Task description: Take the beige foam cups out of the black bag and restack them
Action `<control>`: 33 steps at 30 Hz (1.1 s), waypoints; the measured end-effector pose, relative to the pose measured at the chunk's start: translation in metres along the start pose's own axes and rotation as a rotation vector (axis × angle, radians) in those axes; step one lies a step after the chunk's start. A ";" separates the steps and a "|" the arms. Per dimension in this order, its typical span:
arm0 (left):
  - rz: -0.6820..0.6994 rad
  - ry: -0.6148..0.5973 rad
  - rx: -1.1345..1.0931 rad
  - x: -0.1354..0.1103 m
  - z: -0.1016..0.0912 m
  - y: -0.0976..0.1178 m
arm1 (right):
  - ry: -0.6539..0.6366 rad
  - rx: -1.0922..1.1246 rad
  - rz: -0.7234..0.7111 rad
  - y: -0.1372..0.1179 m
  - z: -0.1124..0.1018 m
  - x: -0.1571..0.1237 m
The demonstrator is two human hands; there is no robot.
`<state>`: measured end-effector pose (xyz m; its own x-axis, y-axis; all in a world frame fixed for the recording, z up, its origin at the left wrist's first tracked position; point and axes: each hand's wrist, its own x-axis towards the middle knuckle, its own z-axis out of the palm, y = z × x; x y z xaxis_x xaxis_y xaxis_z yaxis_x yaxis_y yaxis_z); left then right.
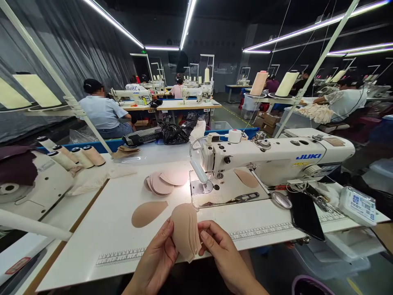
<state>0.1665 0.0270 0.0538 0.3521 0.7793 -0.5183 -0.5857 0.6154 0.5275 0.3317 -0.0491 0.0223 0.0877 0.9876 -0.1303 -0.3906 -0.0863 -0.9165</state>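
Both hands hold a small stack of beige teardrop-shaped fabric pieces upright over the near edge of the white table. My left hand pinches the stack's left side and my right hand grips its right side. One loose beige piece lies flat on the table just left of the stack. Farther back, a fanned pile of pinkish pieces sits beside the needle area of the white JUKI sewing machine. Another beige piece lies under the machine's arm.
Several thread cones lie at the left near a second machine. A black phone, scissors and a white control box sit at the right. Other people sew at tables behind, among them a person in a light blue shirt.
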 end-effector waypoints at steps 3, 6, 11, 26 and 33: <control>-0.001 0.009 -0.002 0.002 -0.003 -0.002 | -0.046 0.032 -0.005 -0.002 0.004 0.001; -0.009 0.056 -0.012 0.004 -0.005 -0.002 | -0.043 0.057 0.019 -0.003 0.007 0.001; -0.035 0.092 -0.020 0.004 -0.001 0.002 | -0.038 0.069 0.035 -0.002 0.006 0.003; -0.133 -0.220 -0.080 0.006 -0.016 0.003 | -0.081 0.136 0.026 -0.002 0.008 0.008; -0.164 -0.261 -0.093 0.009 -0.024 0.000 | -0.104 0.170 0.006 -0.001 0.011 0.008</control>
<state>0.1519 0.0316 0.0332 0.6159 0.6817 -0.3949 -0.5656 0.7315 0.3807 0.3229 -0.0398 0.0260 -0.0066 0.9961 -0.0876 -0.5407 -0.0772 -0.8377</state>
